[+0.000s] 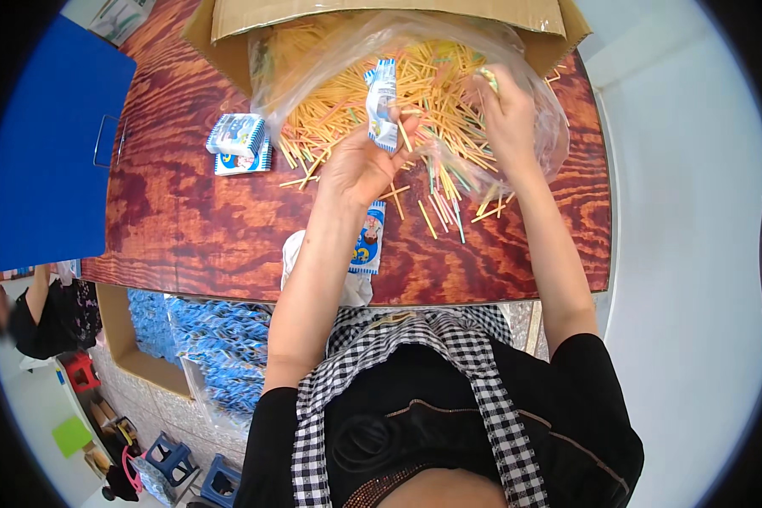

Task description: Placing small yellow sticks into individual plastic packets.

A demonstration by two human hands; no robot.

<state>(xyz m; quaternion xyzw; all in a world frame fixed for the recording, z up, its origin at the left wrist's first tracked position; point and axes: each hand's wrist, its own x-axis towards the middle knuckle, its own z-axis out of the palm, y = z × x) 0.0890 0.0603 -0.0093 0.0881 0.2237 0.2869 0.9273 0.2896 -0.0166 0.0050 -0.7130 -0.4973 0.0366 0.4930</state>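
Observation:
My left hand [357, 167] is closed on a small blue-and-white striped packet [382, 97], held upright over the near edge of the stick pile. A stick or two show by its fingertips. To the right, my right hand [510, 118] is closed, with the ends of a small bundle of thin sticks [488, 80] showing at its fingers. Beneath both hands, loose yellow, pink and green thin sticks [449, 118] spill from a clear plastic bag [552, 127] at the mouth of a cardboard box [389, 19]. Several sticks lie loose on the wooden table [186, 212].
Two filled packets [237, 134] are stacked left of the pile. Another packet [368, 241] lies on white crumpled material [357, 290] beside my left forearm. A blue panel [51, 144] stands at left. Below the table edge, a carton [148, 366] holds many blue packets; a person [55, 317] is beyond.

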